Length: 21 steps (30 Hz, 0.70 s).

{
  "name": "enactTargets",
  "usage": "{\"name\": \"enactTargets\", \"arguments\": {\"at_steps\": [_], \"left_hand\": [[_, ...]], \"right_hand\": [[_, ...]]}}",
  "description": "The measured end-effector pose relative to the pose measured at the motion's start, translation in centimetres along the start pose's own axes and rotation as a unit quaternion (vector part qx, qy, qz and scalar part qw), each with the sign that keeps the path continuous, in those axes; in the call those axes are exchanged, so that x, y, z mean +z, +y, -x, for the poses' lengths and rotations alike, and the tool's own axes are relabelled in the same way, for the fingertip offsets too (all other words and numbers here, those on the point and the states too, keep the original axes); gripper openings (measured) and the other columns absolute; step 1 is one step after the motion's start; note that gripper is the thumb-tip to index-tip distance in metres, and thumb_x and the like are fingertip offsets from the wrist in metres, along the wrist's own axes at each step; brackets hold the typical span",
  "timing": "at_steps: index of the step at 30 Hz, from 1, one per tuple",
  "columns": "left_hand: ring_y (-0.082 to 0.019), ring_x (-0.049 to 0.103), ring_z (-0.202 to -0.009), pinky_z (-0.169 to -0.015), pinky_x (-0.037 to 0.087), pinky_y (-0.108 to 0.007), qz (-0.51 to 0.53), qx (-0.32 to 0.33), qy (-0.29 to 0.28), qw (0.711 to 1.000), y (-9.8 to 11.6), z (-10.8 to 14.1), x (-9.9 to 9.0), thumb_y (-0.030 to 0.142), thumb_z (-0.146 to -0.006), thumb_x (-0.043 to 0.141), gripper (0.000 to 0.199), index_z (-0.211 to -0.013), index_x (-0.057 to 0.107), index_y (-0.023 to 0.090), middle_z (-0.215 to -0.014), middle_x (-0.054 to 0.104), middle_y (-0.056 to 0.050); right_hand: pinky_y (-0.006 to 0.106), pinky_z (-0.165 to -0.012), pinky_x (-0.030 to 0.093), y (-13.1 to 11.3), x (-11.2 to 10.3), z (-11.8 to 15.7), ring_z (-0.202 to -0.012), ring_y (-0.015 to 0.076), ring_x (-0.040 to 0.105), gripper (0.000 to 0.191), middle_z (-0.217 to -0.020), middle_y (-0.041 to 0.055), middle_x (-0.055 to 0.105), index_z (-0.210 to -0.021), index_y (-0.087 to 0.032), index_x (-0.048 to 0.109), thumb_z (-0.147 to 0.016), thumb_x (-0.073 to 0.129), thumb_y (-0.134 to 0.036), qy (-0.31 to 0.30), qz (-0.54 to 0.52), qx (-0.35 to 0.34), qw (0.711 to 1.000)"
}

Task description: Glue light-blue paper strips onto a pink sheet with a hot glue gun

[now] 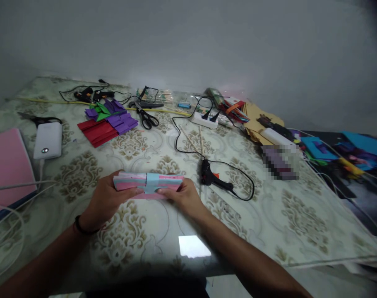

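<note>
Between my two hands is a folded paper piece point(151, 183) in pink and light blue, with a light blue band round its middle. My left hand point(115, 192) grips its left end, the thumb lying along the near face. The right end is held by my right hand point(183, 194), whose thumb presses close to the blue band. Fingers behind the paper are mostly hidden. To the right of my right hand, a black glue gun point(214, 178) lies on the table with its cord looped beside it.
Folded red paper point(98, 131) and purple paper point(123, 122) lie behind my hands, near black-handled scissors point(146, 118). A white power strip point(205, 120) sits farther back. At left are a white power bank point(48, 140) and a pink sheet point(11, 165). Cables cross both sides.
</note>
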State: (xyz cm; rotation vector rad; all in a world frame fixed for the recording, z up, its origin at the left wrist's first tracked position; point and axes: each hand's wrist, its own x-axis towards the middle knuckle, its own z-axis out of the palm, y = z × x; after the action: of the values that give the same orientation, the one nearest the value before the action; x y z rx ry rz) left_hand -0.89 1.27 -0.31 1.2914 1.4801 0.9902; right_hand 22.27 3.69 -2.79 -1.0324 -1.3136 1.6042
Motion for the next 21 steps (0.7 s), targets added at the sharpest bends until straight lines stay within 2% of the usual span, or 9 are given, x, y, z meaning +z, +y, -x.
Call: {"name": "enactTargets", "arguments": {"at_steps": [2, 5, 8, 11, 13, 16, 19, 21], "left_hand": [[-0.015, 0.058, -0.059, -0.055, 0.046, -0.025, -0.041, 0.041, 0.011, 0.998, 0.1, 0.1, -0.2, 0.04, -0.067, 0.091, 0.03, -0.071, 0.071, 0.018, -0.061, 0.067, 0.003], [-0.014, 0.057, -0.056, -0.052, 0.045, -0.025, -0.069, 0.098, 0.005, 0.993, 0.2, 0.1, -0.2, 0.04, -0.072, 0.086, 0.026, -0.075, 0.07, 0.02, -0.061, 0.066, 0.004], [-0.018, 0.066, -0.067, -0.064, 0.054, -0.029, -0.097, 0.14, 0.002, 0.985, -0.1, -0.2, -0.2, 0.038, -0.08, 0.081, 0.023, -0.093, 0.071, 0.022, -0.076, 0.074, 0.002], [-0.023, 0.071, -0.094, -0.086, 0.057, -0.035, -0.106, 0.173, -0.001, 0.979, -0.9, -0.7, -0.3, 0.037, -0.084, 0.08, 0.033, -0.112, 0.068, 0.023, -0.106, 0.075, -0.004], [-0.025, 0.07, -0.105, -0.093, 0.056, -0.038, -0.079, 0.178, -0.007, 0.981, -1.6, -1.0, -0.3, 0.035, -0.083, 0.082, 0.044, -0.121, 0.062, 0.024, -0.119, 0.071, -0.006], [-0.026, 0.067, -0.114, -0.1, 0.054, -0.041, -0.032, 0.174, -0.04, 0.983, -2.4, -1.2, -0.5, 0.033, -0.084, 0.083, 0.056, -0.131, 0.053, 0.025, -0.128, 0.066, -0.009], [-0.027, 0.064, -0.117, -0.101, 0.051, -0.04, 0.012, 0.174, -0.07, 0.982, -2.5, -1.1, -0.6, 0.032, -0.09, 0.078, 0.049, -0.132, 0.053, 0.025, -0.131, 0.064, -0.01], [-0.027, 0.062, -0.117, -0.098, 0.051, -0.039, 0.056, 0.171, -0.076, 0.981, -2.4, -0.9, -0.4, 0.036, -0.095, 0.072, 0.041, -0.13, 0.054, 0.025, -0.133, 0.062, -0.01]], "right_hand": [[0.03, -0.07, 0.051, -0.3, -0.3, -0.2, -0.071, 0.0169, 0.063, 0.029, -0.078, 0.0019, 0.071, -0.079, -0.018, 0.077, -0.074, 0.09, -0.043, -0.002, 0.031, -0.034, 0.999], [0.029, -0.066, 0.049, -0.3, -0.6, -0.5, -0.068, 0.0158, 0.059, 0.032, -0.075, 0.0014, 0.068, -0.081, -0.017, 0.076, -0.076, 0.088, -0.046, -0.004, 0.039, -0.05, 0.998], [0.029, -0.065, 0.049, 0.4, -0.8, -0.8, -0.068, 0.0156, 0.058, 0.035, -0.074, 0.0006, 0.066, -0.083, -0.017, 0.074, -0.077, 0.087, -0.049, -0.014, 0.044, -0.033, 0.998], [0.029, -0.071, 0.052, 1.0, -1.0, -1.0, -0.077, 0.0162, 0.061, 0.042, -0.089, 0.0011, 0.069, -0.104, -0.02, 0.071, -0.075, 0.09, -0.043, 0.004, 0.035, -0.043, 0.998], [0.029, -0.077, 0.054, 1.2, -1.0, -1.0, -0.086, 0.0168, 0.063, 0.054, -0.102, 0.0018, 0.068, -0.116, -0.024, 0.065, -0.073, 0.092, -0.039, 0.006, 0.015, -0.058, 0.998], [0.03, -0.084, 0.054, 1.1, -0.9, -0.8, -0.095, 0.0185, 0.064, 0.061, -0.111, 0.0029, 0.065, -0.12, -0.026, 0.058, -0.072, 0.093, -0.039, -0.001, -0.007, -0.074, 0.997], [0.031, -0.083, 0.054, 1.1, -0.9, -0.4, -0.094, 0.0201, 0.062, 0.056, -0.107, 0.0028, 0.063, -0.119, -0.027, 0.058, -0.078, 0.087, -0.052, 0.016, -0.003, -0.099, 0.995], [0.034, -0.086, 0.053, 1.4, -0.8, -0.3, -0.096, 0.0218, 0.061, 0.051, -0.106, 0.0037, 0.063, -0.117, -0.027, 0.061, -0.086, 0.075, -0.064, 0.038, 0.012, -0.121, 0.992]]}}
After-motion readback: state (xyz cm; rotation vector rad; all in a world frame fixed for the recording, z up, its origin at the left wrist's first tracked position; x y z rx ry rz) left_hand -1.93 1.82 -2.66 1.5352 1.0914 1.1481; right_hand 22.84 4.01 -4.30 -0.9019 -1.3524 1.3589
